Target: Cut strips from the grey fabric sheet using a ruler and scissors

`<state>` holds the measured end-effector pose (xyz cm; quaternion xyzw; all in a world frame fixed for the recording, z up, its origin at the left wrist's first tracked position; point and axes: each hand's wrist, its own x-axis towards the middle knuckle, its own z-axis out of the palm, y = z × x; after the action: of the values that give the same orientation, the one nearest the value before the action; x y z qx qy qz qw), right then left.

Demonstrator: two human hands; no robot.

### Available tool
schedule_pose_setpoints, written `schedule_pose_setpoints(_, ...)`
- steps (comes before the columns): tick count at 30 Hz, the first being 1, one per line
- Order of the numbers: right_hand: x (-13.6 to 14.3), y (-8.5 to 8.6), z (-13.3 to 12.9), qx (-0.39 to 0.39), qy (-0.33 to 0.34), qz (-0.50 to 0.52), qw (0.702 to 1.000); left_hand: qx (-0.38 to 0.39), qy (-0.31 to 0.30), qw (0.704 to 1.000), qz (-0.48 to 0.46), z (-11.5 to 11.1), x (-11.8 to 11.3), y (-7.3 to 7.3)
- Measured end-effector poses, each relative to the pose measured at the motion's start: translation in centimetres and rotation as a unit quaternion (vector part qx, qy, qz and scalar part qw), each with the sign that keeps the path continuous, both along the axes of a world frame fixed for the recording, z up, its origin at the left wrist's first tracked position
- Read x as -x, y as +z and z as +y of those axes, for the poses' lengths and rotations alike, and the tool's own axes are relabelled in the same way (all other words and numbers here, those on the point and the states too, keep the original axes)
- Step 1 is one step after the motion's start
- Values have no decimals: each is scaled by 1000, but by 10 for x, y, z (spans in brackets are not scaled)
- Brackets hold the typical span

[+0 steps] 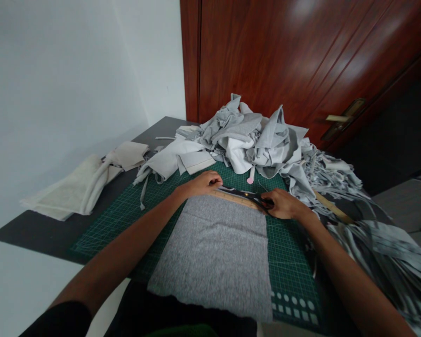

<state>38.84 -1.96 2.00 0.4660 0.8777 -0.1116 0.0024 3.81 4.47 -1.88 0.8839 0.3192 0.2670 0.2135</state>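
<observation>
Cutting along the far edge of the grey fabric (pixel 224 252) looks like the step in hand. It lies flat on the green mat (pixel 294 252), with a wooden ruler (pixel 235 198) across its far end. The right hand (pixel 282 204) grips the black scissors (pixel 246 194), blades toward the left; the left hand (pixel 201 184) is curled at the ruler's left end, its exact hold unclear. The next move probably calls for steady cloth and fingertips clear of the blades.
</observation>
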Motion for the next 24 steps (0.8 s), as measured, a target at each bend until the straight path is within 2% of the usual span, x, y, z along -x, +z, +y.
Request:
schedule_pose_setpoints(4, 0, -1, 0, 2, 2, 2, 1000, 22, 17, 1000, -12, 7, 3, -5)
schedule_pose_setpoints(9, 1, 0, 0, 2, 2, 3, 1000, 56, -10, 998, -8, 7, 8, -4)
schedule_pose_setpoints(17, 1, 0, 1, 13, -11, -12, 1000, -45, -39, 998, 1, 2, -7, 2)
schedule_pose_setpoints(24, 2, 2, -1, 3, -17, -16, 1000, -61, -21, 996, 57, -8, -19, 9)
